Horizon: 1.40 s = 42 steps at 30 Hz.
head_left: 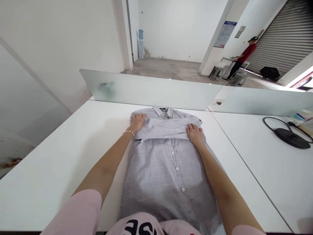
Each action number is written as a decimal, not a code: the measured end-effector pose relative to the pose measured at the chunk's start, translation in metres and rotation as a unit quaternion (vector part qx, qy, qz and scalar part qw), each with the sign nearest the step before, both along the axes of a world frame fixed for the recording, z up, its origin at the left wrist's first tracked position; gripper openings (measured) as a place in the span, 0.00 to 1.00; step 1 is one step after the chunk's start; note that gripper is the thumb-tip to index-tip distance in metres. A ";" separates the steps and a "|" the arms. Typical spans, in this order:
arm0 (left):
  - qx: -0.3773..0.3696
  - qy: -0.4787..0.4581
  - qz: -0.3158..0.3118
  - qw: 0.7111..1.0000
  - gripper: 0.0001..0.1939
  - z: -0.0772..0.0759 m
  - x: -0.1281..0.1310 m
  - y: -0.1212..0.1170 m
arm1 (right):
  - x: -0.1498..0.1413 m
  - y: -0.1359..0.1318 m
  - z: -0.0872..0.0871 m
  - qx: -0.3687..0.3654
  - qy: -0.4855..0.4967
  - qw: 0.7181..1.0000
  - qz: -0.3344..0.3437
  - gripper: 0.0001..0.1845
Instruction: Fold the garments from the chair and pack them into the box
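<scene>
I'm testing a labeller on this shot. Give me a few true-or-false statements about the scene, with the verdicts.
1. The left hand wears a beaded bracelet at the wrist. True.
2. The grey checked shirt lies with its buttons facing down. False: they face up.
3. The right hand holds a black cable. False: it rests on the shirt, and the black cable lies apart on the next tabletop.
4. A person in a red top stands in the far background. True.
5. The shirt's collar lies nearest the camera. False: it lies at the far end.
</scene>
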<state>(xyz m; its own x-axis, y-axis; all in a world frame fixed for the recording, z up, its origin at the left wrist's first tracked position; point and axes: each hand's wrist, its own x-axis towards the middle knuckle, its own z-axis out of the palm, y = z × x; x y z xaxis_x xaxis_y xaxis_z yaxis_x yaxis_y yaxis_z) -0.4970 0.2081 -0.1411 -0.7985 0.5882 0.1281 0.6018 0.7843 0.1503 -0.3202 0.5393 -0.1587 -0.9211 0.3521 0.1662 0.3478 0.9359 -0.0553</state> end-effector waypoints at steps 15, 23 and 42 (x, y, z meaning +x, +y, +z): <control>0.174 -0.116 0.209 0.955 0.36 -0.005 -0.056 -0.017 | -0.085 0.062 0.039 -0.059 -0.077 0.995 -0.011 0.39; 0.228 -0.194 0.141 0.943 0.13 -0.005 -0.074 -0.022 | -0.128 0.068 0.035 -0.064 -0.106 0.992 -0.038 0.33; 0.355 0.049 0.027 0.933 0.10 0.118 -0.074 0.027 | -0.083 0.070 0.150 0.012 0.087 0.994 -0.070 0.20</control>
